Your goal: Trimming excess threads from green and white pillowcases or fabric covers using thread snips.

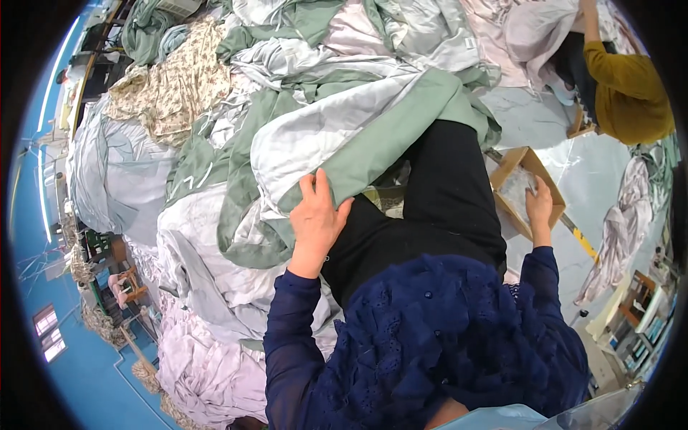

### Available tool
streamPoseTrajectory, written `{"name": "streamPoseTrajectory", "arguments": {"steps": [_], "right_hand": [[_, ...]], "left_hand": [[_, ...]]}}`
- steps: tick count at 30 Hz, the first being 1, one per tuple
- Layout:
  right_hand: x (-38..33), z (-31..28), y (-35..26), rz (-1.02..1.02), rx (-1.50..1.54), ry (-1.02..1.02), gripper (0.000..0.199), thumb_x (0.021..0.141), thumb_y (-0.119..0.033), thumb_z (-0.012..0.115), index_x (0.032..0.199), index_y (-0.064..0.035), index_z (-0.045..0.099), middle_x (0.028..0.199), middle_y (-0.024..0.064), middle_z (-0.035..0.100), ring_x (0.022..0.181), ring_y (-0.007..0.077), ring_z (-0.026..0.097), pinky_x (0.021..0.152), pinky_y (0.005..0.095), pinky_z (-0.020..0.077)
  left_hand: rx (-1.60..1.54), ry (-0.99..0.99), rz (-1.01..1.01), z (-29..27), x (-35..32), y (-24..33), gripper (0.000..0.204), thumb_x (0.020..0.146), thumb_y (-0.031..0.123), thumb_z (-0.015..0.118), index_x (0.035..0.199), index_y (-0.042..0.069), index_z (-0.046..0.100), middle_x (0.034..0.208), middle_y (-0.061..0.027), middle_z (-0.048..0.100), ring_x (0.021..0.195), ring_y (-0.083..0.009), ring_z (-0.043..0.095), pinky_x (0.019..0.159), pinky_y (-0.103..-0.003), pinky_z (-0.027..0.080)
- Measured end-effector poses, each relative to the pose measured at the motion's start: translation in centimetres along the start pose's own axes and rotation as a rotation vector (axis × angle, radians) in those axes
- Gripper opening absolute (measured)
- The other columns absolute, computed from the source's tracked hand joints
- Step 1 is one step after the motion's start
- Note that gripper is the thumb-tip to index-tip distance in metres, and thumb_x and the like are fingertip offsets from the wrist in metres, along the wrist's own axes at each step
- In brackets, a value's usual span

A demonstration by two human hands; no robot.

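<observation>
My left hand (315,222) lies with fingers spread on the edge of a green and white cloth (373,154). This cloth is draped over my left thigh and knees, its green border folded over the pale side. Off to the right, my right hand (539,208) is at the rim of an open cardboard box (510,208), fingers slightly bent and apart. Inside the box is whitish, translucent material (517,188), too unclear to name. I see nothing held in the right hand.
Heaped green and white fabric (287,64) spreads ahead and left, with a floral cloth (175,79) and pinkish cloth (208,365). A person in a mustard top (631,93) handles pale fabric at far right. A yellow-and-black strip (582,240) marks the grey floor.
</observation>
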State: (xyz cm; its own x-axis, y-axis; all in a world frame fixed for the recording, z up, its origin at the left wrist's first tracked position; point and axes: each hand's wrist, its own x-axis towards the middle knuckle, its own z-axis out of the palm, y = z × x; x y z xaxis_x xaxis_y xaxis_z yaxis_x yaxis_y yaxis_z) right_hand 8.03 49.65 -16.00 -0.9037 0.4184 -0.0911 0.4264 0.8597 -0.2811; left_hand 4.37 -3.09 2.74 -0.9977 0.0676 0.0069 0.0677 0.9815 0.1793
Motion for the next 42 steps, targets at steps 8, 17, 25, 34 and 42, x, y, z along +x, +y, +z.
{"name": "streamPoseTrajectory", "arguments": {"steps": [8,17,25,34,42], "right_hand": [[1.3,-2.4,-9.0,-0.324,0.27,0.118,0.041,0.08,-0.004,0.067,0.121,-0.0062,0.059,0.1,0.0141,0.063,0.09,0.0311,0.063,0.077,0.0373,0.0504],[5.0,-7.1,-25.5,-0.673,0.726,0.087,0.014,0.083,-0.005,0.068,0.097,-0.0036,0.069,0.081,0.0098,0.063,0.07,0.0223,0.061,0.064,0.0296,0.0481],[11.5,-3.1,-35.9,-1.076,0.262,-0.212,0.016,0.073,-0.015,0.074,0.087,-0.0087,0.069,0.095,0.0055,0.061,0.093,0.0281,0.062,0.077,0.0417,0.05],[12.8,-0.5,-36.4,-1.145,-0.001,-0.213,0.011,0.073,-0.017,0.074,0.079,-0.0089,0.069,0.088,0.0075,0.062,0.091,0.0301,0.062,0.076,0.0419,0.0504],[13.6,-0.5,-35.3,-0.82,0.317,-0.261,0.019,0.076,-0.02,0.072,0.079,-0.0018,0.065,0.087,0.0157,0.064,0.084,0.0365,0.061,0.073,0.0451,0.0473]], "left_hand": [[0.036,0.138,-0.031,1.3,1.0,-2.2,0.01,0.075,0.005,0.063,0.083,0.009,0.059,0.088,-0.0051,0.06,0.065,-0.0326,0.062,0.058,-0.041,0.05],[0.001,0.122,0.244,0.4,-0.2,-1.7,0.011,0.078,0.006,0.064,0.087,0.012,0.061,0.086,-0.0045,0.057,0.062,-0.0269,0.062,0.053,-0.038,0.048],[-0.052,0.117,0.218,1.6,-0.7,-1.1,0.012,0.078,0.006,0.063,0.089,0.011,0.061,0.085,-0.0053,0.055,0.061,-0.0268,0.061,0.052,-0.038,0.048],[-0.093,0.108,0.192,1.9,-0.2,-1.9,0.01,0.079,0.006,0.063,0.087,0.011,0.061,0.085,-0.0054,0.055,0.061,-0.027,0.062,0.052,-0.038,0.049],[-0.155,0.115,0.187,2.0,0.3,-1.8,0.009,0.08,0.007,0.062,0.087,0.011,0.061,0.086,-0.0044,0.057,0.062,-0.0275,0.062,0.052,-0.039,0.048]]}}
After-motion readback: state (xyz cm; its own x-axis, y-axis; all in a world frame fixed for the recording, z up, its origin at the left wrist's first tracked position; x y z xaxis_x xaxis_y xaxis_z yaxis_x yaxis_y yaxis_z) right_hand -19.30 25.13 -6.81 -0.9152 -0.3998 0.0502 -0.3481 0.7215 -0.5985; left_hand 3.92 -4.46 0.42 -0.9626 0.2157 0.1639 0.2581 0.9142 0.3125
